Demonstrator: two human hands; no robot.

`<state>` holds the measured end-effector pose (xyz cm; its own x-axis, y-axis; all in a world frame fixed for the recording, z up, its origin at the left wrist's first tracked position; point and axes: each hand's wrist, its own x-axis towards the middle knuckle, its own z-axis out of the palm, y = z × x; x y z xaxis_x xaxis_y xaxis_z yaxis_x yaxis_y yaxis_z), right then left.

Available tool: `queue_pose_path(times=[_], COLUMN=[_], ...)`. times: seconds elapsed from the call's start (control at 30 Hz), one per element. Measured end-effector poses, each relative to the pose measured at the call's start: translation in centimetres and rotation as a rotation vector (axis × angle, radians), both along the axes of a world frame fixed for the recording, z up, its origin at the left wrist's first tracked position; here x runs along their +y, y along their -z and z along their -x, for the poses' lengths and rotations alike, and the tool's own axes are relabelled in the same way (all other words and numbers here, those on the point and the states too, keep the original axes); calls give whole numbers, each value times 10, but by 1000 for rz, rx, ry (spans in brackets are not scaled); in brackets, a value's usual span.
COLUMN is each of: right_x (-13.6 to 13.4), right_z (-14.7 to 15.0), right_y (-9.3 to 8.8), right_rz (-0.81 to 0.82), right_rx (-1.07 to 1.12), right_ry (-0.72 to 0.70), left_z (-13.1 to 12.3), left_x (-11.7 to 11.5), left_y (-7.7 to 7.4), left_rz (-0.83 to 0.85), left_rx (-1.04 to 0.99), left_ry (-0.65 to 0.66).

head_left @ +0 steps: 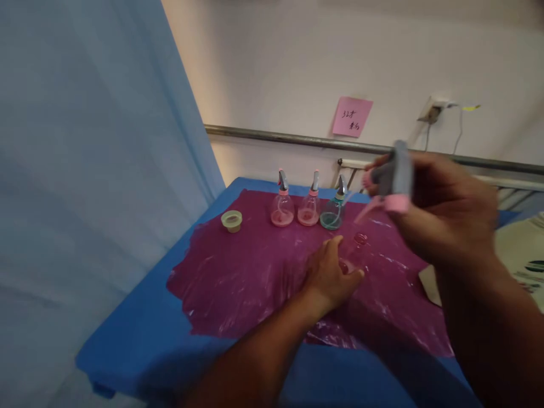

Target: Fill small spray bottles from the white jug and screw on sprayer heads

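Observation:
In my right hand (446, 209), raised on the right, is a grey and pink trigger spray head (395, 178), slightly blurred, with a pale tube beside it. It is apart from the bottle below. My left hand (329, 277) is closed around a clear pinkish bottle (359, 249) whose round neck is uncovered. The bottle stands on the purple plastic sheet (246, 272); part of its body is hidden by my fingers. Behind it are two pink spray bottles (282, 212) and a teal spray bottle (331, 220), each with its spray head on.
A small pale tub (232, 221) sits at the sheet's left. Under the sheet is a blue table (140, 334). A blue curtain (85, 141) hangs on the left. Along the wall run a metal rail (272, 137) and, above it, a pink note (352, 117). Pale printed fabric (518, 249) lies at right.

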<state>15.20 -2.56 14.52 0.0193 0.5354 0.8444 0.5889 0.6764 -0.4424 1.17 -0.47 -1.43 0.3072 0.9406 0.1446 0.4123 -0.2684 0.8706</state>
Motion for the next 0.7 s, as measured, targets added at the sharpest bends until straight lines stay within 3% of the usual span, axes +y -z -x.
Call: queue_pose_path(times=[0.13,0.3,0.53,0.7], right_x=[-18,-26,-4,7], right_z=[-40,-68,-84,-86], right_y=[9,39,91,128], right_rz=[-60,107,492,636], right_rx=[272,397,419,483], right_ry=[53,34,-244,-342], left_z=[0,-2,-2,-1], left_x=[-3,-4,-2,-8], left_y=[0,4,12,8], left_rz=[10,3,-21,54], left_rx=[-7,-13,-58,-115], left_ry=[22,29,91,159])
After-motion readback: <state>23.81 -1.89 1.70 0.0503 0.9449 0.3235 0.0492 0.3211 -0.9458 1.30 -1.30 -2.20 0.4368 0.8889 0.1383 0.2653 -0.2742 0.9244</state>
